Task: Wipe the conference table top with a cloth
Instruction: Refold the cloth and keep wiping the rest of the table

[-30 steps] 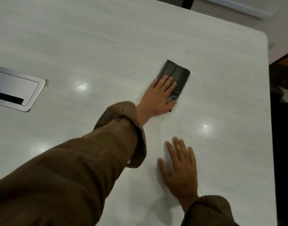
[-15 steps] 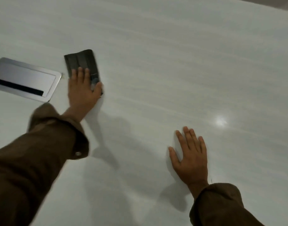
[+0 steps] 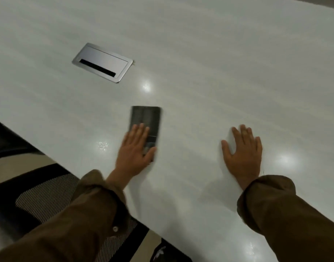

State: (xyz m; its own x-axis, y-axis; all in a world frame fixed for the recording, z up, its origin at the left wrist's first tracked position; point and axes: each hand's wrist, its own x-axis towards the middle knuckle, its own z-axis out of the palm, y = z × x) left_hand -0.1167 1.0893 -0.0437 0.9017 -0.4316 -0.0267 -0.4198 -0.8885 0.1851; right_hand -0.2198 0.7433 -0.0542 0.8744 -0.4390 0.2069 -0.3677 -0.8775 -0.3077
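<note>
From the head view I see the pale table point(image 3: 219, 63) filling most of the frame, with glare spots on it. My landmark is the silver cable hatch point(image 3: 103, 62) set flush in the top, with its dark slot on the near side.

The cloth point(image 3: 146, 118) is dark, folded into a long strip and lying flat on the table. It sits nearer to me than the hatch and slightly right of it, apart from it. Its edges are a bit motion-blurred.

The left hand point(image 3: 133, 154) lies palm down on the near half of the cloth, fingers straight and together, pressing rather than gripping. The thumb lies along the cloth's right edge. The far half of the cloth is uncovered.

The right hand point(image 3: 242, 154) is flat on bare table, fingers straight and slightly spread, holding nothing. It is well right of the hatch, nearer to me, level with the left hand and clear of the cloth.

Both arms wear brown sleeves point(image 3: 77, 224). A mesh chair point(image 3: 43, 197) sits off the table edge, near-left of the hatch.
</note>
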